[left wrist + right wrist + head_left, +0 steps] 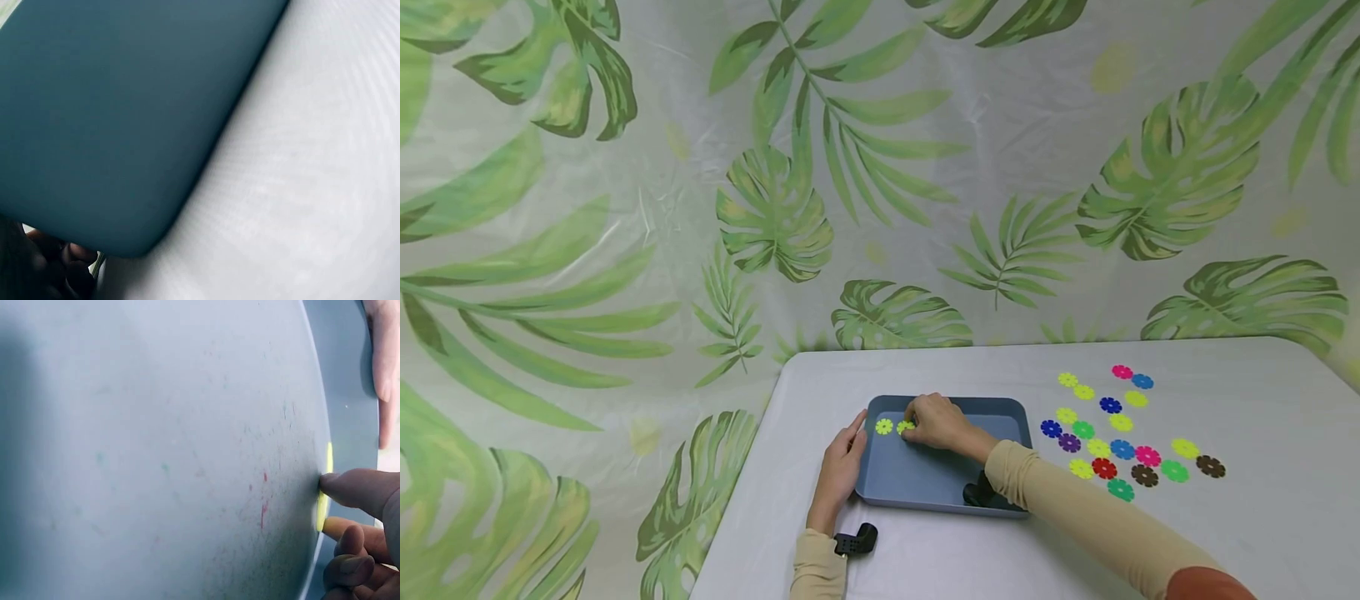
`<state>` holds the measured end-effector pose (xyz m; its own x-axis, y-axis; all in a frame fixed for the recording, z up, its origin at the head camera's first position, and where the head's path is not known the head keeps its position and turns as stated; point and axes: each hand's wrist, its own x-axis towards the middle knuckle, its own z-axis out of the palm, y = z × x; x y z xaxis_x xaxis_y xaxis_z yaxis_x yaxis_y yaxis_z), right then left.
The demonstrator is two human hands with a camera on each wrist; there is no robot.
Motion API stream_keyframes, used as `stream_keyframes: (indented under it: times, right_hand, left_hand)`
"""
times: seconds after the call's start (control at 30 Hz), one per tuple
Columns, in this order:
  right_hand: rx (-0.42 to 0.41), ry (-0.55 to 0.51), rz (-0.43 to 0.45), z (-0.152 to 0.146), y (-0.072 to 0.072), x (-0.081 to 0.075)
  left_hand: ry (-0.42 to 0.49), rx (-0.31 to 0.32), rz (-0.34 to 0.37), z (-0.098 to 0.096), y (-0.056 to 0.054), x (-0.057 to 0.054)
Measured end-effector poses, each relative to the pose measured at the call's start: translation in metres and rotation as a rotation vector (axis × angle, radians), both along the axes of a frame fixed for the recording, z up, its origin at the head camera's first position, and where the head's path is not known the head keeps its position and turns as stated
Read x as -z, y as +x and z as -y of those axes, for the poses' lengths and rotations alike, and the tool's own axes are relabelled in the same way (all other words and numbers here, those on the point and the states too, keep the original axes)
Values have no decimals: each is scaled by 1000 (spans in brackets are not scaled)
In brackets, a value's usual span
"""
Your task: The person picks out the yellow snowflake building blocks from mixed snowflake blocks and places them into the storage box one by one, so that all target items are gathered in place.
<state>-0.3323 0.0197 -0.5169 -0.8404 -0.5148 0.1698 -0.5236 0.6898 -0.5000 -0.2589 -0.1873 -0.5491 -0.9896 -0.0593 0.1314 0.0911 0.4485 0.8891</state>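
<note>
A blue-grey rectangular tray lies on the white table. My left hand holds its left wall, with fingers along the outside and the thumb at the rim. Over the tray's upper part, my right hand pinches a yellow flower-shaped disc near the tray floor. In the right wrist view, the thumb and a finger touch that yellow disc, seen nearly edge-on. Left of it, another yellow disc lies flat in the tray. Mostly the tray's side fills the left wrist view.
Several flower-shaped discs lie scattered to the right of the tray, among them a red disc, a brown disc, a pink disc and a purple disc. A leaf-patterned curtain hangs behind the table.
</note>
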Motion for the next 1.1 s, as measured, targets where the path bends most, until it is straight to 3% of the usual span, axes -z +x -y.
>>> stream_keyframes:
  times: [0.53, 1.1]
  right_hand:
    - [-21, -36, -35, -5, 5, -6]
    - [-8, -155, -45, -51, 21, -48]
  left_hand:
    - [8, 1, 0, -2, 1, 0]
    - [4, -13, -3, -1, 1, 0]
